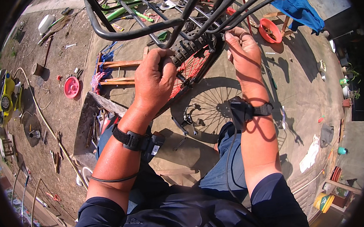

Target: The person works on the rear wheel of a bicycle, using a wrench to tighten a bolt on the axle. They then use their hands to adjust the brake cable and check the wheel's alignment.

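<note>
A bicycle is in front of me, its black tubular rear rack (136,32) filling the top of the view. Under the rack runs a knobby black tire (189,48) with red spokes (192,67). My left hand (155,75) is closed, thumb against curled fingers, beside the tire's left side and just below the rack; what it grips, if anything, is hidden. On the other side of the wheel, my right hand (245,52) has its fingers curled in a pinch near the black frame tubing (218,45). I cannot make out anything between those fingers.
A metal tray of tools (90,120) lies by my left leg. Beyond are a wooden stool (120,71), a pink basin (71,87), a yellow machine (7,94) and a hose (35,98). To the right stands a red bowl (270,30) beside a blue cloth (297,6).
</note>
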A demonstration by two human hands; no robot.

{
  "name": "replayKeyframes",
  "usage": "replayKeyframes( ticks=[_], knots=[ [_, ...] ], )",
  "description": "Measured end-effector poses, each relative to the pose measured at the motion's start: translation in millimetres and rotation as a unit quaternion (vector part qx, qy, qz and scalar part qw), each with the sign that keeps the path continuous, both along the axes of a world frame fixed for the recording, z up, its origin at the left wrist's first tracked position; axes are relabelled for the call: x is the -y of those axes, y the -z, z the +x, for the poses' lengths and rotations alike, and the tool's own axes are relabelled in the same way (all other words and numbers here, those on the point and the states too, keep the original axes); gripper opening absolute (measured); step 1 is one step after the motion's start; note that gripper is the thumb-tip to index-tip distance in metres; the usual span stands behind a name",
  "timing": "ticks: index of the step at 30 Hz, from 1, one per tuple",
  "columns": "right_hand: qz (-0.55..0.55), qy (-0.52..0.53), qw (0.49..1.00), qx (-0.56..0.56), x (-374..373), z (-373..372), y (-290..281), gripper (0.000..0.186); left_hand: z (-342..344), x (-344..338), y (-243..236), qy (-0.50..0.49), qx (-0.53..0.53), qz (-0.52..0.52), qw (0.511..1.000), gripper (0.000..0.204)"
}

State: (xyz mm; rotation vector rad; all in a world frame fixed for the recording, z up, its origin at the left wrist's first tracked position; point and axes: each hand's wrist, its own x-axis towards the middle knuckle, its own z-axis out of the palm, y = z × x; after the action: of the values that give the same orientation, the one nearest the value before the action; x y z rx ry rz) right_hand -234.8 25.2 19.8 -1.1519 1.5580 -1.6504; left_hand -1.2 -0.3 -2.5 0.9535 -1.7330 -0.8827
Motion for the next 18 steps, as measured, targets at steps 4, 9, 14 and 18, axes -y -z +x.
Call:
replayKeyframes(
  ticks=[4, 9, 14, 18],
  knots=[
    [-0.01, 0.044, 0.997, -0.064, 6.3, 2.5, 4.7, 0.015, -0.2, -0.1, 0.1, -0.001, 0.003, -0.001, 1.0, 0.009],
    [-0.011, -0.014, 0.998, 0.058, -0.2, 4.4, -0.9, 0.017, 1.4, -0.3, 1.0, -0.001, 0.007, -0.001, 1.0, 0.01],
    [0.002, 0.047, 0.996, -0.073, 4.3, 1.5, 6.0, 0.017, -0.9, -2.2, -2.6, -0.003, 0.0, 0.011, 1.0, 0.01],
    [0.002, -0.01, 1.0, 0.021, 3.0, -1.0, 3.6, 0.021, 0.6, -1.5, -1.5, -0.012, 0.008, -0.004, 1.0, 0.01]
  ],
)
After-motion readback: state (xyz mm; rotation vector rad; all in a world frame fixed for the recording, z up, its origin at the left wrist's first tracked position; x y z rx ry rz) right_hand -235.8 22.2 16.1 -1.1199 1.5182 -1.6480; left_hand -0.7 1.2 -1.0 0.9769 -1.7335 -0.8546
